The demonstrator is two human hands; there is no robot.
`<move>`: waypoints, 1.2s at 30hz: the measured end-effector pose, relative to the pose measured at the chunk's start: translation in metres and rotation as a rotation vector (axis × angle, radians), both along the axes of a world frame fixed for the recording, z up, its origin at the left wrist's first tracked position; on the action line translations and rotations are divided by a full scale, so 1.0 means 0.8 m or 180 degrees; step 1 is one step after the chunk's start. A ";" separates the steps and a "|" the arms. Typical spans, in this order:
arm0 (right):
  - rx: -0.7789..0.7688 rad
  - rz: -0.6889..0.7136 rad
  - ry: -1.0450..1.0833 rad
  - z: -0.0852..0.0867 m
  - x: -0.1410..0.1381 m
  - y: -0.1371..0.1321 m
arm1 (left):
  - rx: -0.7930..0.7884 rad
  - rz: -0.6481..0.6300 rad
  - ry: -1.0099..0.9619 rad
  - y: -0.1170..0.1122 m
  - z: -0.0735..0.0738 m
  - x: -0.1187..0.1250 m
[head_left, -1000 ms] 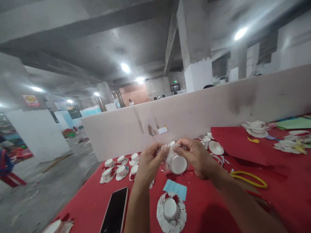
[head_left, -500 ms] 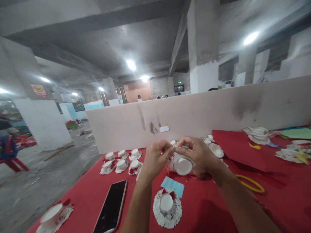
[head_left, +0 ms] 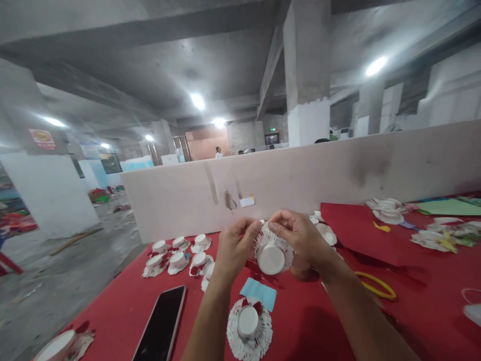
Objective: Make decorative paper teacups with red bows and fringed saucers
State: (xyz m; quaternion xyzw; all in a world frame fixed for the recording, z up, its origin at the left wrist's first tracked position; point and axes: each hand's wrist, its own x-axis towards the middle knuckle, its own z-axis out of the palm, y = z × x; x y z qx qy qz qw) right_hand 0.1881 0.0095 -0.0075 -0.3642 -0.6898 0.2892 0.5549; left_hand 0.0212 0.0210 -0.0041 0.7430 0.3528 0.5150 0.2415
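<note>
In front of me hangs a white paper cup (head_left: 271,259) with a fringed, lacy brim, its round base facing me. The thumb and fingers of my right hand (head_left: 300,238) pinch the upper edge of that brim. My left hand (head_left: 236,248) is closed in a pinch beside the brim's upper left; whatever is between its fingertips is too small to make out. Below the hands, a similar fringed cup (head_left: 248,321) with a red bow lies base up, touching a light blue paper piece (head_left: 259,293).
Several finished-looking cups (head_left: 177,260) stand at the left on the red tabletop (head_left: 300,321). A phone (head_left: 161,323) lies near them. To the right are a yellow ring (head_left: 378,287) and paper pieces (head_left: 432,240). A pale board (head_left: 285,175) borders the far side.
My hands have parted slightly at the fingertips. The held cup has turned so that more of its fringed brim shows. The whole view has shifted a little.
</note>
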 end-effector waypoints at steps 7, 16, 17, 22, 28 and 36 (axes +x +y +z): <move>-0.0142 0.0252 0.0222 -0.001 -0.008 0.000 | -0.0426 -0.0308 -0.0322 0.000 0.000 -0.002; -0.0009 0.0126 -0.0066 -0.007 -0.007 0.004 | -0.0446 -0.0353 -0.0522 0.008 -0.005 0.001; 0.0077 -0.0016 -0.0194 -0.008 -0.006 0.007 | -0.0411 -0.0352 -0.0595 0.009 -0.005 0.002; 0.0096 -0.0024 0.0099 -0.014 -0.008 0.013 | -0.0494 -0.0449 -0.0558 0.012 -0.006 0.002; 0.0272 -0.0238 -0.0146 -0.012 -0.005 0.012 | -0.0520 -0.0397 -0.0777 0.010 -0.004 0.001; 0.0402 -0.0538 -0.0331 -0.009 -0.008 0.009 | -0.0775 -0.0662 -0.0972 0.014 -0.009 0.011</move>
